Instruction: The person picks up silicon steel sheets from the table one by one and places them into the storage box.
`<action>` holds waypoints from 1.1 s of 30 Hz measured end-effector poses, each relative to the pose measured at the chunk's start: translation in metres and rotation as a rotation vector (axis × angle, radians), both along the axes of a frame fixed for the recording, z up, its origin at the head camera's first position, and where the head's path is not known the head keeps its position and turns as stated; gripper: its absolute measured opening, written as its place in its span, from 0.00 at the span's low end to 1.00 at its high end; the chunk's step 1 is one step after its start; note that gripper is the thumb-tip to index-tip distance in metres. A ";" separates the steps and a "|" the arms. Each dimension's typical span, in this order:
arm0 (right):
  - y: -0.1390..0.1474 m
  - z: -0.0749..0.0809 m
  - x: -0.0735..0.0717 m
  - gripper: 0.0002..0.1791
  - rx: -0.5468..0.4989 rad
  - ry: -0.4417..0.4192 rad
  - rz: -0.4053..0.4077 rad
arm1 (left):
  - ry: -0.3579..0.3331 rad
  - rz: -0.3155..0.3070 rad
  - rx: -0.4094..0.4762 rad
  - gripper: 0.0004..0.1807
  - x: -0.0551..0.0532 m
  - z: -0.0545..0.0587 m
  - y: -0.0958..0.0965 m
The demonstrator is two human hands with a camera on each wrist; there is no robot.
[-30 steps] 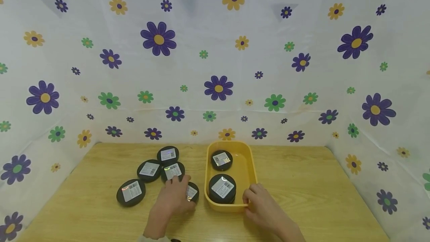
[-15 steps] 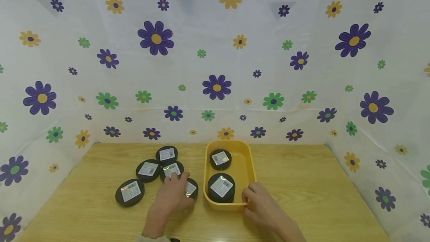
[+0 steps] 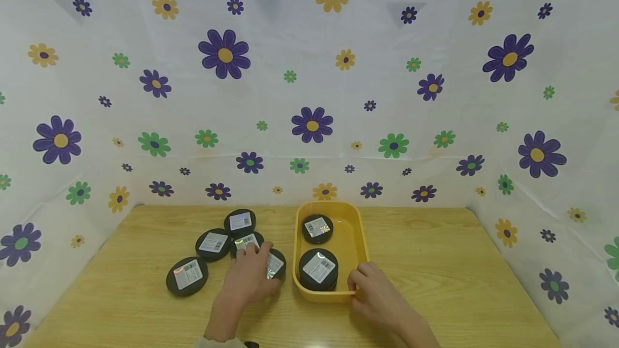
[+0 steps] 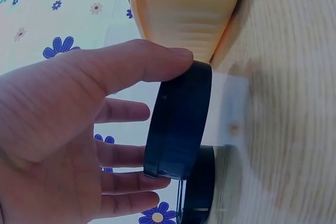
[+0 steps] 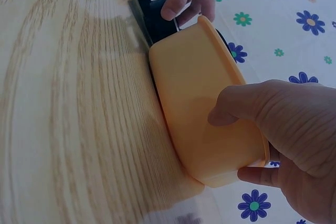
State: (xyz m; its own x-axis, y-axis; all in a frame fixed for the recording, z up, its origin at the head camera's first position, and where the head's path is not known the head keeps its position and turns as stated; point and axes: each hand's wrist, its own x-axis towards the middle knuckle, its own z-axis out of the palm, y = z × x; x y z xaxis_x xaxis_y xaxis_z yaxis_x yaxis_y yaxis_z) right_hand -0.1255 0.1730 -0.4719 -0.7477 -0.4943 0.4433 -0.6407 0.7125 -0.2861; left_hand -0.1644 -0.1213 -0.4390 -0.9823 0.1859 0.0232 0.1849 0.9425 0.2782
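Black disc slightly raised since earlier; left hand pinches it between thumb and spread fingers; right hand pinches yellow tray wall.

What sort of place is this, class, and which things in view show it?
Probably a screened-off indoor tabletop workspace: a wood-grain table, flowered white sheeting along its back and sides, and a yellow tray with labelled black discs in and beside it.
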 end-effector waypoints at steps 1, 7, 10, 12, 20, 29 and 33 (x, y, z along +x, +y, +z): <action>0.000 0.000 0.000 0.18 0.000 0.007 0.001 | 0.002 0.003 0.002 0.44 0.000 0.000 0.000; -0.001 -0.001 0.000 0.18 0.008 0.000 -0.006 | 0.056 0.006 0.014 0.44 -0.001 -0.001 -0.002; -0.002 -0.001 0.002 0.17 0.015 -0.054 -0.017 | 0.078 0.011 0.020 0.44 0.000 -0.004 -0.003; -0.003 0.000 0.005 0.16 0.024 -0.116 -0.033 | 0.074 0.021 0.023 0.44 0.000 -0.007 -0.003; -0.004 0.003 0.008 0.13 0.046 -0.276 -0.090 | 0.081 0.047 0.037 0.44 0.000 -0.005 -0.002; -0.003 0.005 0.004 0.15 0.023 -0.147 -0.064 | 0.142 0.046 0.067 0.44 -0.009 0.007 -0.002; -0.003 0.005 0.004 0.16 0.015 -0.130 -0.047 | 0.147 0.039 0.060 0.46 -0.011 0.011 -0.006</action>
